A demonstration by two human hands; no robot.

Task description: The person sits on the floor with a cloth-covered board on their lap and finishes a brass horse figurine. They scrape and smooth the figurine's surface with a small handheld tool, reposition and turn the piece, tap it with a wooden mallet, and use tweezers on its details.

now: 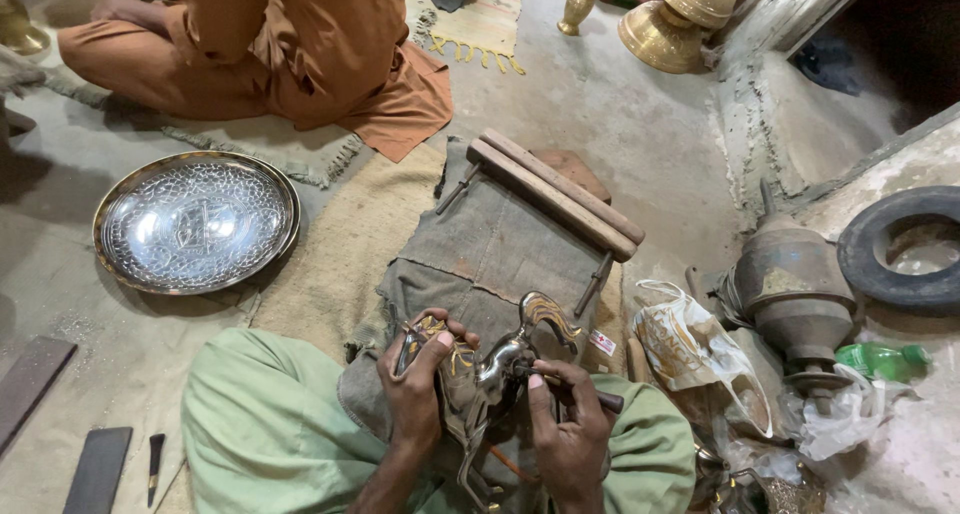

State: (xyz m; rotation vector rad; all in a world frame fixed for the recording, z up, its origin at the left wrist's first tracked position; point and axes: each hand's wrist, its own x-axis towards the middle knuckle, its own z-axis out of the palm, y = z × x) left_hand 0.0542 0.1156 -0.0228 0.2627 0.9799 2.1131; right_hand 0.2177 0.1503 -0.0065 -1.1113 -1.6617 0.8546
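Observation:
A metal horse figurine (500, 369), silver with brass-coloured mane and markings, lies across my lap on a grey cloth (490, 249). My left hand (418, 389) grips the figurine's rear body, thumb on top. My right hand (568, 429) holds a thin dark engraving tool (590, 398) whose tip touches the horse's chest near the neck. My knees in green cloth (270, 429) frame both hands.
An embossed round metal tray (195, 222) lies on the floor at left. A person in orange clothing (290, 49) sits beyond it. Two wooden sticks (555, 196) rest ahead. A plastic bag (690, 349), tarnished metal vessel (790, 289), tyre (900, 249) and brass vases (680, 14) stand right.

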